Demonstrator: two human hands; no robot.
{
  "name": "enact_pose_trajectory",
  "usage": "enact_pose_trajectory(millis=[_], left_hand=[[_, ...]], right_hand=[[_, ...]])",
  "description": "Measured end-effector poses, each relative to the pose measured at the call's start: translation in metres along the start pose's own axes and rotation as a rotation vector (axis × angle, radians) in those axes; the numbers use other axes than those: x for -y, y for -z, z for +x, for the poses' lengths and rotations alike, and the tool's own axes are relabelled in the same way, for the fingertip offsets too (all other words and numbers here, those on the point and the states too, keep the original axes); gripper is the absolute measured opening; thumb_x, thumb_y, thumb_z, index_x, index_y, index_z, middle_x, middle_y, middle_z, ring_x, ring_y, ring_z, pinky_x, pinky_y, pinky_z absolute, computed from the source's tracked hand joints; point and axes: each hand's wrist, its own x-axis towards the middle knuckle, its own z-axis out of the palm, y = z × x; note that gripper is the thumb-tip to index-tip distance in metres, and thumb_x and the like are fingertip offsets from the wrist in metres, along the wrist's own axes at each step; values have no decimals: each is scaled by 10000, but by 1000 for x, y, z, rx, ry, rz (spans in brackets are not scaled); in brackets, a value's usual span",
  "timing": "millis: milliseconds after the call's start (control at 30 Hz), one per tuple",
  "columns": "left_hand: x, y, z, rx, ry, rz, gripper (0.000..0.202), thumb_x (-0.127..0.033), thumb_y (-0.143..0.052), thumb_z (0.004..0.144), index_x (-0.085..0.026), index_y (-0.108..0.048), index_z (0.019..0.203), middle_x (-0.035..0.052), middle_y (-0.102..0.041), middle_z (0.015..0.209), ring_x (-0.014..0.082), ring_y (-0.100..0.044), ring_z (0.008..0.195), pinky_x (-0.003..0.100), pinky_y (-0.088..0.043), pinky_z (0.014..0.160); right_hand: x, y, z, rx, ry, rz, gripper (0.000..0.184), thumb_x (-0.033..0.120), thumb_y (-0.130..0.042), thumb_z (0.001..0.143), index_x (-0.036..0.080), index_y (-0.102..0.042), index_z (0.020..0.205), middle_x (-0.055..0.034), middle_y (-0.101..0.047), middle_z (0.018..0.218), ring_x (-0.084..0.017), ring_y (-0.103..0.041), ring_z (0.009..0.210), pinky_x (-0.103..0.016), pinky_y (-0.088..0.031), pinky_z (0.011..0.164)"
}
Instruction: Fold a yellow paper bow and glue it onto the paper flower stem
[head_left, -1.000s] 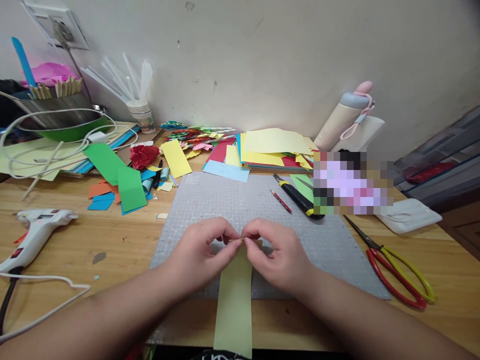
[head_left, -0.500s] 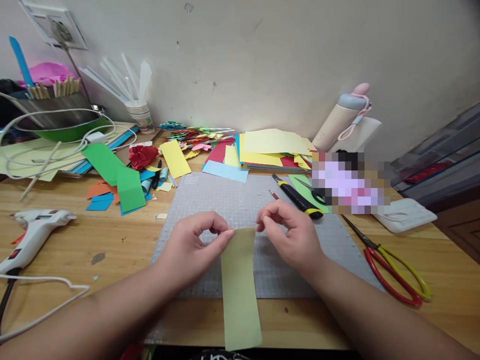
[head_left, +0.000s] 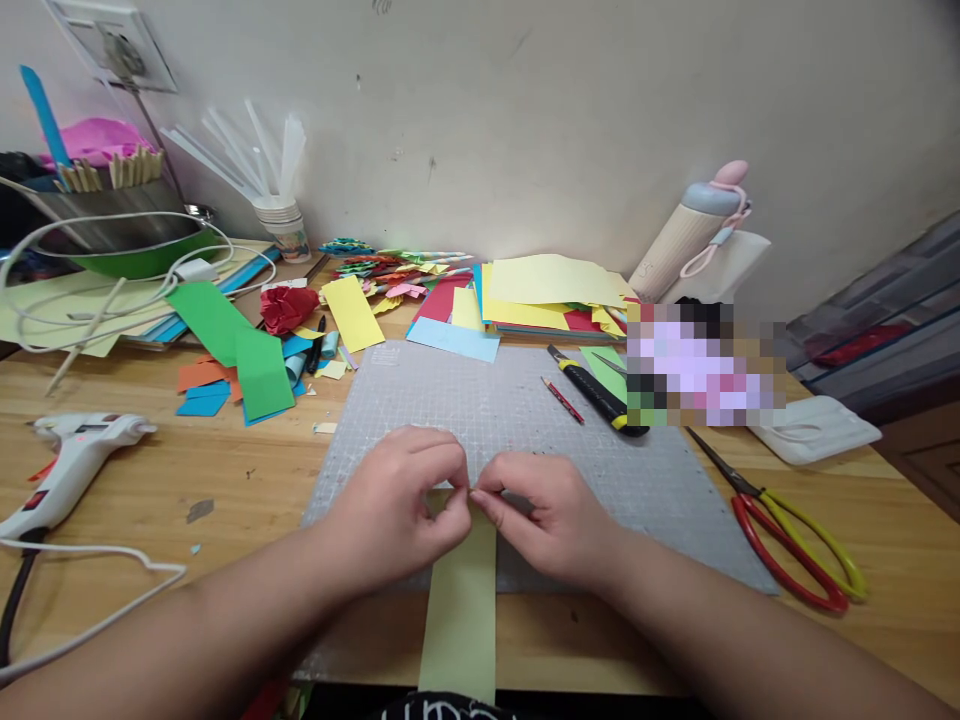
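Note:
A long pale yellow-green paper strip hangs lengthwise from my hands past the front edge of the table. My left hand pinches its far end between thumb and index finger. Right beside it, my right hand pinches the same end, the fingertips of both hands nearly touching. The fingers hide most of that top edge, so any fold there cannot be made out. Under both hands lies a grey cutting mat. Beyond my right hand are a red pencil and a black-and-yellow utility knife.
Red-and-yellow-handled scissors lie at the right. A white glue gun with its cord rests at the left. Green paper strips, a stack of coloured paper, a cup of straws and a bottle stand or lie along the back.
My right hand has moved left and toward me, close to my left hand, and now pinches the strip's end. The strip's end has come lower, and the pencil is uncovered.

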Motion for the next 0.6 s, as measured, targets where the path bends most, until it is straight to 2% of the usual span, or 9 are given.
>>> enact_pose_trajectory(millis=[133, 233, 333, 400, 433, 467, 533, 567, 600], left_hand=[[1, 4, 3, -39, 33, 11, 135, -69, -478, 681, -191, -450, 632, -30, -522, 628, 128, -488, 648, 279, -376, 638], [5, 9, 6, -78, 81, 50, 134, -71, -470, 678, -194, -449, 628, -33, -525, 624, 128, -493, 640, 275, -377, 624], [9, 15, 8, -163, 184, 68, 129, -93, -475, 719, -200, -464, 647, -26, -559, 659, 134, -525, 657, 273, -401, 620], [10, 17, 7, -200, 192, 22, 69, -148, -503, 791, -206, -527, 762, -7, -606, 768, 149, -566, 747, 285, -446, 685], [10, 17, 6, -187, 152, -5, 74, -196, -535, 817, -210, -557, 887, 14, -627, 886, 164, -580, 844, 302, -464, 753], [9, 16, 6, -146, 91, -18, 217, -252, -580, 824, -221, -552, 1036, 41, -619, 1034, 184, -570, 966, 327, -464, 834], [8, 13, 4, -18, -46, 21, 528, -323, -668, 789, -266, -457, 1270, 78, -507, 1295, 230, -477, 1180, 387, -409, 974], [8, 10, 4, 40, -97, 60, 601, -318, -691, 773, -285, -430, 1313, 80, -461, 1357, 246, -438, 1231, 408, -380, 1008], [8, 7, 3, 76, -126, 97, 587, -288, -692, 771, -289, -448, 1305, 76, -464, 1361, 251, -435, 1236, 418, -369, 1012]], right_hand=[[-2, 7, 1, -49, 22, 42, 149, 180, -514, 891, 194, -570, 754, 14, -583, 681, -101, -516, 622, -242, -397, 584], [-5, 15, 2, -101, -16, 75, 145, 174, -528, 879, 195, -574, 743, 12, -588, 685, -106, -521, 631, -251, -404, 597], [-9, 22, 6, -220, -145, 205, 158, 217, -554, 866, 198, -568, 710, 16, -561, 669, -113, -501, 626, -256, -398, 582], [-11, 22, 9, -257, -305, 409, 180, 261, -593, 843, 195, -556, 680, 27, -533, 643, -108, -479, 606, -247, -392, 562], [-13, 21, 10, -251, -402, 542, 198, 283, -618, 827, 193, -546, 666, 35, -520, 626, -102, -471, 590, -241, -391, 553], [-14, 19, 12, -232, -495, 673, 219, 303, -638, 812, 191, -533, 656, 43, -509, 610, -96, -465, 573, -234, -389, 544], [-16, 13, 13, -185, -633, 873, 258, 333, -662, 795, 189, -504, 652, 56, -494, 584, -84, -456, 538, -219, -380, 516], [-17, 10, 13, -160, -670, 927, 270, 342, -666, 791, 189, -491, 655, 59, -489, 575, -80, -452, 523, -212, -373, 502], [-17, 8, 13, -136, -689, 954, 278, 353, -664, 793, 189, -482, 661, 60, -486, 572, -78, -452, 514, -208, -370, 493]])
